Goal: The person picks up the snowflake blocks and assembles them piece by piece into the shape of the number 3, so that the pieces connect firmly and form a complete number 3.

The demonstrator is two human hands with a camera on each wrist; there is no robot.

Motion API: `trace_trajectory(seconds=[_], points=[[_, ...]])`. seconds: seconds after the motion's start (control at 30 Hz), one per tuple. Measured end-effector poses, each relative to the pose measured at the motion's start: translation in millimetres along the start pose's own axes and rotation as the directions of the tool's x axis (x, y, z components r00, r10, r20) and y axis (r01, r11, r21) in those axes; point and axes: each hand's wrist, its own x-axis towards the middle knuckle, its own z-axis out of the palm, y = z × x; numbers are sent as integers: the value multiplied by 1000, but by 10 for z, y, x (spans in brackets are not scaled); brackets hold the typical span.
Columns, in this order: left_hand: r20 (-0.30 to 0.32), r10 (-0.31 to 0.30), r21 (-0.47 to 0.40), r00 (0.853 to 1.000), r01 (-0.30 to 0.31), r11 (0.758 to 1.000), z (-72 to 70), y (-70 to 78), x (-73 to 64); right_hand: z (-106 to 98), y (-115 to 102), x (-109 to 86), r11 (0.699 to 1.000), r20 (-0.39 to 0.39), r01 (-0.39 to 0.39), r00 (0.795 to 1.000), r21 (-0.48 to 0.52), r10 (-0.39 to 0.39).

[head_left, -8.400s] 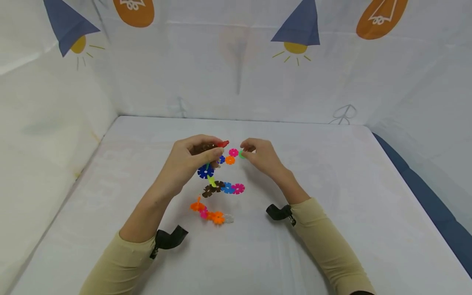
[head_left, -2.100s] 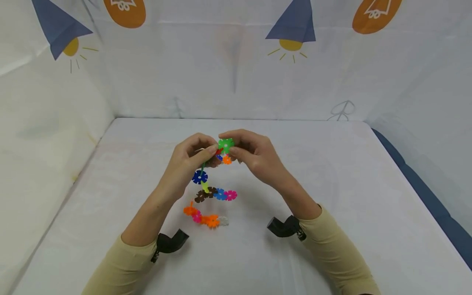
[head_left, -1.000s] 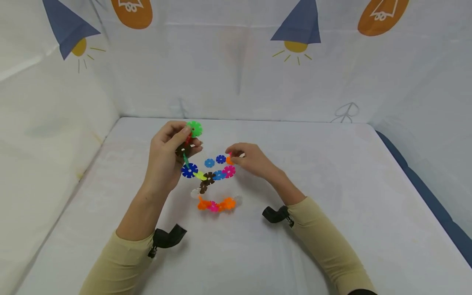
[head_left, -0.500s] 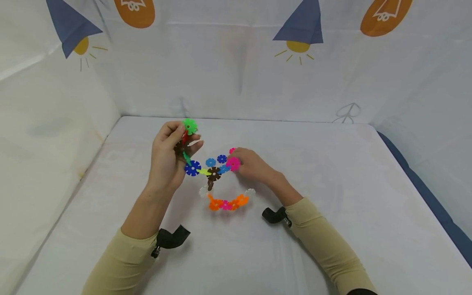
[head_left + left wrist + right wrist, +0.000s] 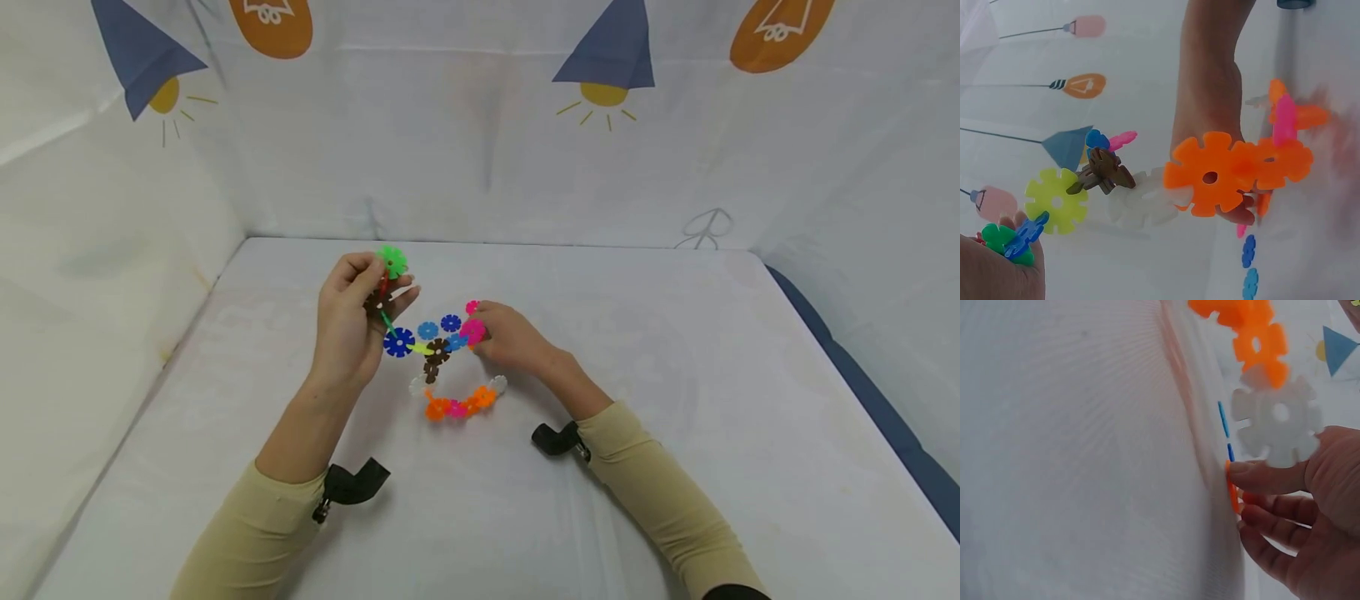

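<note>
My left hand [image 5: 345, 321] pinches a chain of interlocking plastic snowflake discs near its upper end, by a bright green disc [image 5: 393, 262] and a red one. Below the fingers the chain runs through a dark blue disc [image 5: 399, 342], a yellow one and brown ones [image 5: 438, 351]. There it forks into a blue-and-pink branch and a lower curve of clear, orange and pink discs [image 5: 457, 408]. Behind that pink branch end, my right hand [image 5: 513, 333] is low at the table. In the right wrist view its thumb and fingers pinch a loose orange disc [image 5: 1232, 487].
Loose discs lie near my right fingertips: light blue [image 5: 427, 331], dark blue [image 5: 451, 322] and pink [image 5: 472, 307]. The white table [image 5: 675, 375] meets a white fabric wall [image 5: 420, 150] printed with lamps at the back.
The green disc, earlier in my right hand, now sits on the chain's upper end by the red one. My left hand has moved left with the chain; my right hand has gone to the orange disc.
</note>
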Motion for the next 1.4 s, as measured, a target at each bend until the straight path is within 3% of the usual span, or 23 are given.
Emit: trace_trajectory(seconds=[0.4,0.7,1.0,1.2,1.4], points=[[13,-21,-7,1000,21,1000,-3,-27,18,22,17,-16,998,6,-57,998,-14,57],[3,-24,-40,1000,25,999,11,-48,4,4,16,-17,991,34,-130,991,43,129],[8,-20,-16,1000,21,1000,1,-57,10,-34,15,-27,988,24,-108,994,108,106],[40,-38,-3,998,39,999,-12,-52,2,-82,17,-58,987,17,-104,995,125,103],[78,-66,38,995,63,997,22,-51,-30,-146,16,-86,989,-34,-48,998,138,54]])
